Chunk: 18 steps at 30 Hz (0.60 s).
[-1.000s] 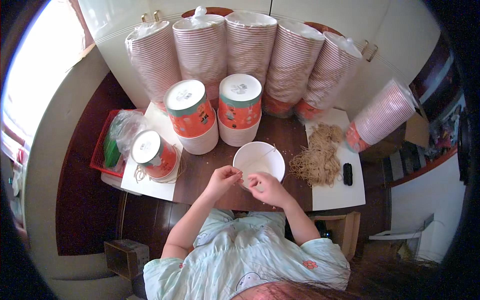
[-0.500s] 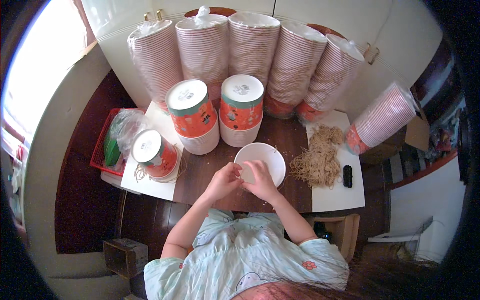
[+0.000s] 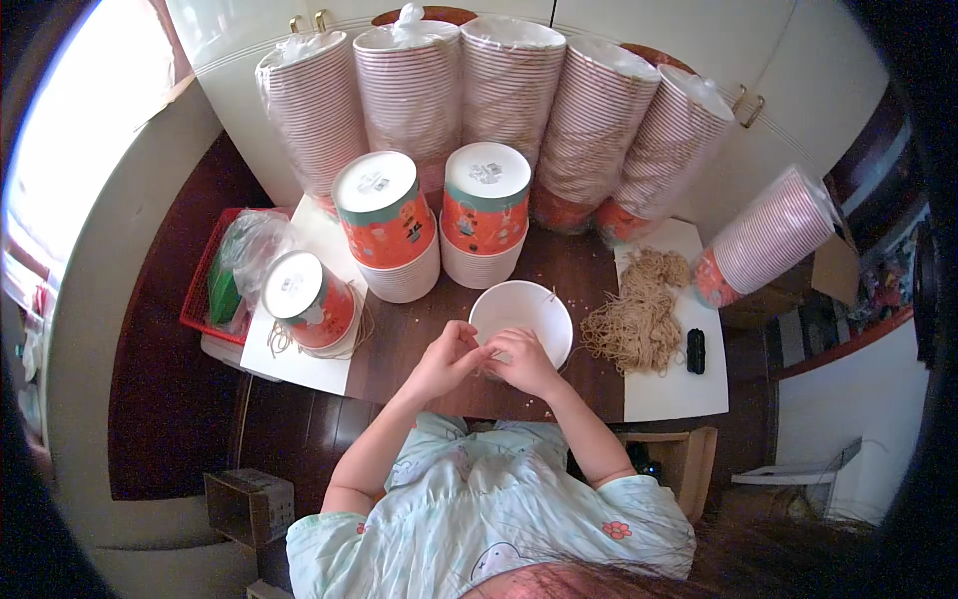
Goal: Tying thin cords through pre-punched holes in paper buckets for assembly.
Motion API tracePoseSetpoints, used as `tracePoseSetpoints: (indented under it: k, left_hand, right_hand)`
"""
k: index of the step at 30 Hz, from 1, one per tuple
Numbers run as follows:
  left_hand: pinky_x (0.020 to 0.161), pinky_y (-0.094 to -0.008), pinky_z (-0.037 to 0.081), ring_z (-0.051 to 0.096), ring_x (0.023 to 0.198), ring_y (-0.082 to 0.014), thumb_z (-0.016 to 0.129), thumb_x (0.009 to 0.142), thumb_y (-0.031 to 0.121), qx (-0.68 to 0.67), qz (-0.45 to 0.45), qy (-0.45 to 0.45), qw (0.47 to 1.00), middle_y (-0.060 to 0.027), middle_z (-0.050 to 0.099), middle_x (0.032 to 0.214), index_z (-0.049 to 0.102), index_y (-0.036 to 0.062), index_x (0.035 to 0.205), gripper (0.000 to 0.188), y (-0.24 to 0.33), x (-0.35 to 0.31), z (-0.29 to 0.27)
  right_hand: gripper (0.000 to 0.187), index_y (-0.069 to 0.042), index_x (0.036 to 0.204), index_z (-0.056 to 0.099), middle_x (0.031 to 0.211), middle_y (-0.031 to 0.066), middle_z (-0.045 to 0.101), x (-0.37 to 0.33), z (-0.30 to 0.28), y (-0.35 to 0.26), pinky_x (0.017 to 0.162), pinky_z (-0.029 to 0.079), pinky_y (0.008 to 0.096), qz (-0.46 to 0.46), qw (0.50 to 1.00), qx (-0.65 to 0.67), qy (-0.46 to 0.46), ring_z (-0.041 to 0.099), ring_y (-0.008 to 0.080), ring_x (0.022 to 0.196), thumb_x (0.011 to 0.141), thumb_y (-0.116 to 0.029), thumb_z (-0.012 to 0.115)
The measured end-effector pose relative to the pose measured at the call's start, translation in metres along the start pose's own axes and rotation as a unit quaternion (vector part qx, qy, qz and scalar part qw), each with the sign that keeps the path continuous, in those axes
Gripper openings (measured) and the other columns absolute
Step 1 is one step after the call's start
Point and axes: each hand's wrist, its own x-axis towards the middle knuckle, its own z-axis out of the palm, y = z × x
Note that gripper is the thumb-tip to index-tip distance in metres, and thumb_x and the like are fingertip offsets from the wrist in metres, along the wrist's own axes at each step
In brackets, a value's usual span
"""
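A white paper bucket [image 3: 521, 307] stands mouth up in front of me, with a bit of cord showing at its far right rim. Both hands meet at its near rim. My left hand [image 3: 446, 361] has thumb and fingertips drawn together beside the rim's left part. Fingers of my right hand [image 3: 523, 361] are bent and pinched over the near rim, touching the left fingertips. Whatever lies between the fingertips is too small to make out. Right of the bucket lies a loose heap of thin tan cord [image 3: 639, 324].
Two stacks of upturned orange buckets [image 3: 389, 235] stand behind, before tall plastic-wrapped bucket stacks [image 3: 409, 100]. One shorter upturned stack [image 3: 324, 314], with cord around its base, sits left near a red basket [image 3: 203, 299]. A black object [image 3: 696, 351] lies right. Another wrapped stack [image 3: 763, 240] leans there.
My right hand's fingers, raised and spread from the thumb before, have come down and closed toward the left fingertips. The left hand stays at the near rim. The whole view has shifted slightly.
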Motion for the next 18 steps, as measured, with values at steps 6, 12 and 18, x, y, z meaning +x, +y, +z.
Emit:
tracePoseSetpoints:
  k: [6, 12, 18]
  left_hand:
    - [0.061, -0.024, 0.047, 0.057, 0.068, -0.0117, 0.06, 0.079, 0.012, -0.076, -0.021, 0.084, 0.993, -0.0076, 0.055, 0.079, 0.05, -0.0017, 0.092, 0.021, -0.01, -0.019, 0.002]
    - [0.056, -0.0274, 0.047, 0.057, 0.062, -0.0166, 0.066, 0.071, 0.011, 0.135, -0.007, 0.131, 0.982, -0.0093, 0.059, 0.075, 0.059, 0.0023, 0.084, 0.017, -0.032, -0.037, 0.022]
    - [0.055, -0.0289, 0.047, 0.057, 0.06, -0.0189, 0.063, 0.072, 0.009, 0.205, 0.048, 0.199, 0.957, -0.0096, 0.059, 0.071, 0.061, 0.0037, 0.081, 0.011, -0.04, -0.032, 0.032]
  right_hand:
    - [0.011, -0.006, 0.072, 0.056, 0.074, 0.0061, 0.06, 0.003, -0.006, 0.0, 0.07, 0.043, 0.0347, 0.036, 0.995, 0.089, -0.031, 0.058, 0.023, 0.075, 0.067, -0.011, 0.064]
    - [0.013, -0.004, 0.072, 0.056, 0.073, 0.008, 0.059, 0.003, -0.007, -0.003, 0.07, 0.043, 0.0334, 0.093, 0.985, 0.134, -0.047, 0.057, 0.0233, 0.073, 0.069, -0.012, 0.065]
    - [0.013, -0.003, 0.073, 0.056, 0.074, 0.0079, 0.059, 0.002, -0.005, -0.002, 0.07, 0.043, 0.0326, 0.109, 0.981, 0.151, -0.057, 0.057, 0.022, 0.073, 0.07, -0.013, 0.065]
